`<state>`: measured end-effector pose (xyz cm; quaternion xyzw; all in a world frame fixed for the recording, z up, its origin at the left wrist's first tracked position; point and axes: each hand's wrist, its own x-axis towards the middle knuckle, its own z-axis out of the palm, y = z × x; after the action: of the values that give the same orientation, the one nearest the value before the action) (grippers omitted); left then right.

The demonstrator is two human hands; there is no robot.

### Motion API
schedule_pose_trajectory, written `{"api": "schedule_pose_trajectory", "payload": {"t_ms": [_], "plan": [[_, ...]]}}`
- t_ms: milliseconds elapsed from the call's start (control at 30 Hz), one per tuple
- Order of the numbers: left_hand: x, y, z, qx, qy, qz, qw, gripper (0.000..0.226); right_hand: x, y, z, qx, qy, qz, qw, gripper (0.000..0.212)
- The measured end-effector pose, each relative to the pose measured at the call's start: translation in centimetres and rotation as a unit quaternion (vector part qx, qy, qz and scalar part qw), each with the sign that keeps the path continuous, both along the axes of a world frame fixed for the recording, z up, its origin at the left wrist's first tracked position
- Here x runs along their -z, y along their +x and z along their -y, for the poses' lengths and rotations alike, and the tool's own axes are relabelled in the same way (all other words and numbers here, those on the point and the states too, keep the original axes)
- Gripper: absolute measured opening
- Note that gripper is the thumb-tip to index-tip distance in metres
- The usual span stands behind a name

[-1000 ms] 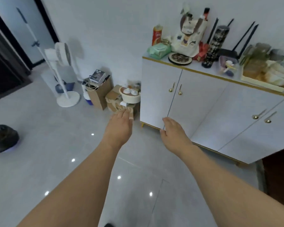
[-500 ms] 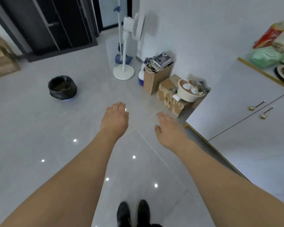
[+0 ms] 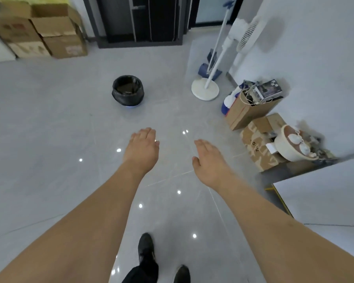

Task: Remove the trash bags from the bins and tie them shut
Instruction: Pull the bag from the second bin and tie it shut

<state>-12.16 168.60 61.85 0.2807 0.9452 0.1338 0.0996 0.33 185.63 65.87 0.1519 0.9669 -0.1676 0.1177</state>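
Observation:
A small round bin (image 3: 128, 92) lined with a black trash bag stands on the grey tiled floor, ahead and a little left of centre. The bag's rim is folded over the bin's edge, and a blue base shows underneath. My left hand (image 3: 141, 150) is held out, palm down and empty, a good way short of the bin. My right hand (image 3: 209, 160) reaches forward beside it, fingers loosely extended, also holding nothing. Both hands hover above the floor, apart from each other.
A white pedestal fan (image 3: 205, 91) and a mop stand by the right wall. Cardboard boxes (image 3: 247, 111) and a cream bowl (image 3: 294, 147) crowd the right corner beside a white cabinet (image 3: 323, 201). Stacked boxes (image 3: 39, 31) sit far left. A dark doorway (image 3: 143, 19) lies ahead.
My view has swung left from the cabinet toward the room. The bin has come from the far left to near centre and looks closer. Both hands stay held out and empty.

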Motion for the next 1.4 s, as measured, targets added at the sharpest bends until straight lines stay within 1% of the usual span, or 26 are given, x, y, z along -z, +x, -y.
{"api": "schedule_pose_trajectory", "payload": {"t_ms": [133,367,467,633,767,933,1133,1233,1300,1400], "plan": [[1.0,-6.3,0.2,-0.018,-0.006,0.009,1.0,0.047,0.9,-6.6,0.1,-0.012,-0.005,0.015,1.0,0.056],[3.0,-17.4,-1.7,-0.053,-0.015,0.024,0.998,0.048,3.4,-19.2,-1.8,-0.041,-0.03,0.031,0.998,0.057],[3.7,-22.4,-1.5,-0.075,-0.014,0.027,0.997,0.048,3.9,-25.0,-2.3,-0.056,-0.036,0.025,0.998,0.056],[4.7,-31.7,-0.8,-0.103,-0.014,0.041,0.994,0.049,4.4,-34.9,-1.9,-0.071,-0.047,0.044,0.995,0.056],[5.7,-39.9,-0.9,-0.097,-0.031,0.05,0.994,0.049,5.1,-42.9,-2.0,-0.057,-0.056,0.055,0.995,0.056],[6.8,-49.7,-2.7,-0.093,-0.042,0.064,0.993,0.049,6.4,-52.1,-4.0,-0.04,-0.072,0.074,0.994,0.056],[8.6,-60.2,-5.4,-0.113,-0.022,0.071,0.991,0.046,9.0,-63.9,-6.4,-0.037,-0.08,0.076,0.993,0.056],[10.0,-65.9,-5.6,-0.11,-0.021,0.082,0.99,0.045,10.1,-69.6,-7.0,-0.026,-0.092,0.08,0.992,0.055],[11.5,-70.2,-5.7,-0.103,-0.022,0.087,0.991,0.045,11.1,-73.4,-7.0,0.003,-0.115,0.083,0.99,0.055],[13.1,-76.2,-6.0,-0.094,-0.035,0.103,0.99,0.046,12.6,-79.3,-6.8,0.108,-0.205,0.08,0.969,0.054]]}}
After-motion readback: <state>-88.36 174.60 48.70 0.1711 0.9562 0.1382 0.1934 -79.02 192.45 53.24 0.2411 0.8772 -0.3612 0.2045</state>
